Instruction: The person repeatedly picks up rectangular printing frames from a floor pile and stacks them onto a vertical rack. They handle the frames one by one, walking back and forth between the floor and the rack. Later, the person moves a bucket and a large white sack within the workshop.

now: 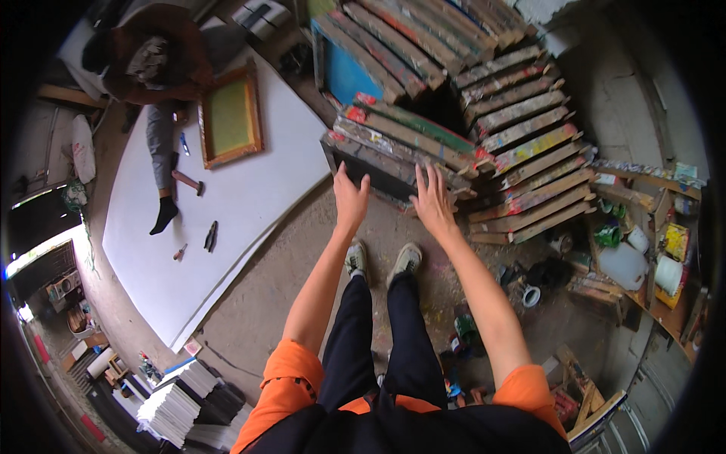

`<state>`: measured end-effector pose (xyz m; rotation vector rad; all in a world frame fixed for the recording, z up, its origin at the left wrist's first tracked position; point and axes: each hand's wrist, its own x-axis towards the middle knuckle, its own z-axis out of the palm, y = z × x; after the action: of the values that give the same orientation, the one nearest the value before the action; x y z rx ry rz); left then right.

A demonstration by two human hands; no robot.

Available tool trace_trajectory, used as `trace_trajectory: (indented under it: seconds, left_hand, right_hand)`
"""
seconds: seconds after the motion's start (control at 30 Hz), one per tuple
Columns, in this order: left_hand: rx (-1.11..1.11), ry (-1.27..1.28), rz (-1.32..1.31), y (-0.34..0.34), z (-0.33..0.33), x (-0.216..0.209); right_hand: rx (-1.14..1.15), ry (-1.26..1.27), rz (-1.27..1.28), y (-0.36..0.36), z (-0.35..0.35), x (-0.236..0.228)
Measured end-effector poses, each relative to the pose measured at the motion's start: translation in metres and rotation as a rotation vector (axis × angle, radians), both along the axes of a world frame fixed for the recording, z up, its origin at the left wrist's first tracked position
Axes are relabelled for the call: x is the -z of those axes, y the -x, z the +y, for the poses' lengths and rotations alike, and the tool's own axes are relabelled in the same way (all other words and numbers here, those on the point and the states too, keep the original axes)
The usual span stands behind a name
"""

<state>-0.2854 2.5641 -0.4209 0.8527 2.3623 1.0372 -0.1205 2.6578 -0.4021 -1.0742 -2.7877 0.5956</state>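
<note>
Several paint-stained wooden screen frames stand on edge in a row in front of me. The nearest one, a dark-meshed screen frame (382, 175), faces me. My left hand (352, 198) is at its left part, thumb and fingers apart over the dark mesh. Toward its right end, my right hand (433, 200) has its fingers spread over the upper wooden bar. Neither hand visibly wraps round the wood; whether both press on it, I cannot tell. Just behind is a frame with a green-edged bar (423, 125), and farther back a blue-meshed frame (346, 64).
Right of the row rises a stack of wooden frames (529, 144). A co-worker (155, 68) sits on a white sheet (249, 204), touching a yellow-meshed frame (231, 117). A hammer (187, 181) and pliers (211, 236) lie there. A white jug (623, 265) stands among clutter at right.
</note>
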Motion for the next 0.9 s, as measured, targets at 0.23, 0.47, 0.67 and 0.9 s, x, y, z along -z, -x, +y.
trace_trajectory:
  seconds: [0.23,0.47,0.67,0.9]
  left_hand:
    - [0.151,0.023,0.194,-0.04,-0.134,-0.109]
    - [-0.534,0.336,-0.083,-0.139,-0.4,-0.115]
    - [-1.363,0.255,-0.325,-0.243,-0.525,-0.105]
    - [-1.79,0.072,-0.253,-0.27,-0.604,-0.098]
  right_hand:
    - [0.013,0.235,0.205,-0.058,-0.07,-0.034]
    - [-0.351,0.581,-0.532,-0.205,-0.145,0.023]
    - [-0.526,0.332,-1.217,-0.134,-0.16,-0.117]
    - [-0.84,0.173,-0.758,0.076,-0.259,-0.036]
